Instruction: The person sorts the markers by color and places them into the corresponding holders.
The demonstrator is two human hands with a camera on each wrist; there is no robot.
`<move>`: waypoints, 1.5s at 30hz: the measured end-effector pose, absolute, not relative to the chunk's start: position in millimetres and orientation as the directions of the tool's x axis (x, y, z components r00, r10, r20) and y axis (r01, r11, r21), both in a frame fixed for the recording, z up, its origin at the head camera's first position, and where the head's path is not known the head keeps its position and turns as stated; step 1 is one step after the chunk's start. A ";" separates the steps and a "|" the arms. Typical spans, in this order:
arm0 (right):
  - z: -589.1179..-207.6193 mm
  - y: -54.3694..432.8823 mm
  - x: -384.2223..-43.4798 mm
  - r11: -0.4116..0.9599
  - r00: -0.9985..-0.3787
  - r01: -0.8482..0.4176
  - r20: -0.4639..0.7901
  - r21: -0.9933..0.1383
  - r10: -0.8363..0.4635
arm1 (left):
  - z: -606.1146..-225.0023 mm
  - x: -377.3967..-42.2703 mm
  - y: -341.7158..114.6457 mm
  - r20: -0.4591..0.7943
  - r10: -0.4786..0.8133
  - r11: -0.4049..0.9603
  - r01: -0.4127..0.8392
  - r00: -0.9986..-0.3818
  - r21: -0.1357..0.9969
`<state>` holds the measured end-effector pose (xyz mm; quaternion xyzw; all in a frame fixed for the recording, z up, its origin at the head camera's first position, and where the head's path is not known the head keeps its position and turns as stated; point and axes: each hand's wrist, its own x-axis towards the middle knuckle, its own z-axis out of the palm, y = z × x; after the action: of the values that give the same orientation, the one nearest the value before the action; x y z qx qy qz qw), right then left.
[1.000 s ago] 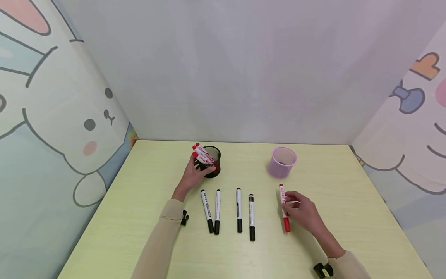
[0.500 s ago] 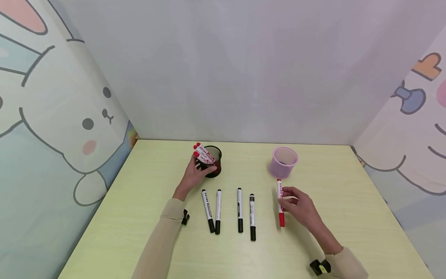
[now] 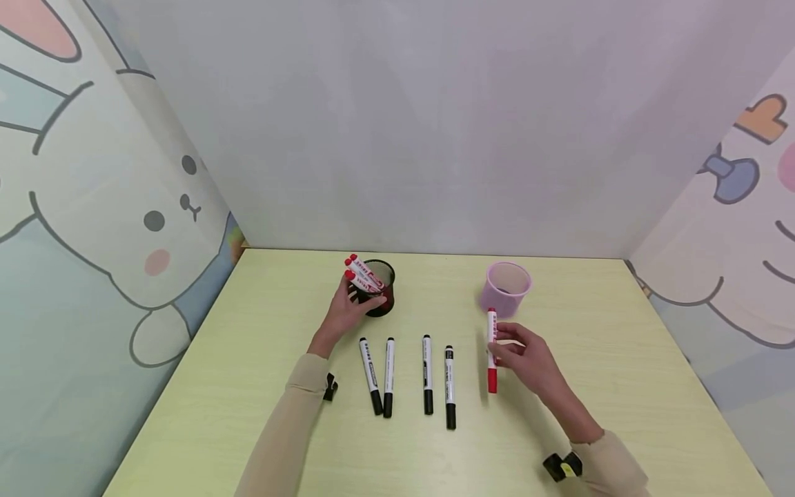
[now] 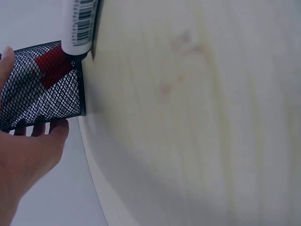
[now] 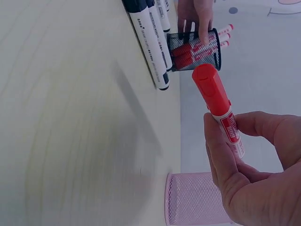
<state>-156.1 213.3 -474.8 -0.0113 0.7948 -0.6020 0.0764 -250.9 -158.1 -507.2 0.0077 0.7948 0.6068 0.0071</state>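
Note:
My left hand (image 3: 343, 312) grips a black mesh pen cup (image 3: 381, 310) near the back of the table. Several red markers (image 3: 365, 275) lean inside it, and their red caps show through the mesh in the left wrist view. Between thumb and fingers, my right hand (image 3: 531, 360) pinches another red marker (image 3: 492, 381). It is held above the table, cap toward me in the head view; the red cap (image 5: 210, 89) shows large in the right wrist view. Just behind that marker stands a pink mesh cup (image 3: 506, 301), which neither hand touches.
Several black-capped white markers lie on the table between the hands: a left pair (image 3: 388, 376) close together and a right pair (image 3: 450, 386) farther apart. A plain wall (image 3: 422, 138) rises behind the table (image 3: 279, 290), with cartoon-printed panels at both sides.
My right hand has moved left and away from me with the red marker, which is now closer to the pink cup. The left hand has stayed on the black cup.

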 end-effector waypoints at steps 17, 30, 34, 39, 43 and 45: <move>-462.2 194.6 -174.8 0.208 -0.991 0.061 -0.084 -0.976 -0.106 | -508.7 -250.3 -159.2 -0.009 0.011 0.271 -0.006 -1.000 0.963; -457.2 177.1 -187.9 0.159 -0.994 0.020 -0.037 -0.987 -0.106 | -508.3 -248.8 -158.8 0.005 0.017 0.266 0.009 -1.000 0.964; -456.3 170.4 -192.3 0.146 -0.995 0.010 -0.025 -0.989 -0.101 | -507.5 -249.0 -159.1 -0.001 0.021 0.267 0.004 -1.000 0.964; -454.9 159.0 -196.4 0.103 -0.994 0.000 -0.011 -0.995 -0.107 | -507.4 -248.7 -159.6 -0.010 0.016 0.265 -0.005 -1.000 0.964; -451.8 150.2 -198.2 0.065 -0.994 -0.008 0.001 -0.998 -0.109 | -507.9 -248.8 -159.9 -0.004 0.019 0.261 0.001 -1.000 0.965; -449.8 146.5 -199.9 0.054 -0.994 -0.009 0.004 -0.998 -0.107 | -508.0 -248.9 -159.6 -0.002 0.018 0.258 0.003 -1.000 0.966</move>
<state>-199.9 146.5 -449.8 -0.0400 0.7251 -0.6865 0.0354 -248.9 -159.6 -508.0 0.0066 0.7930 0.6092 0.0063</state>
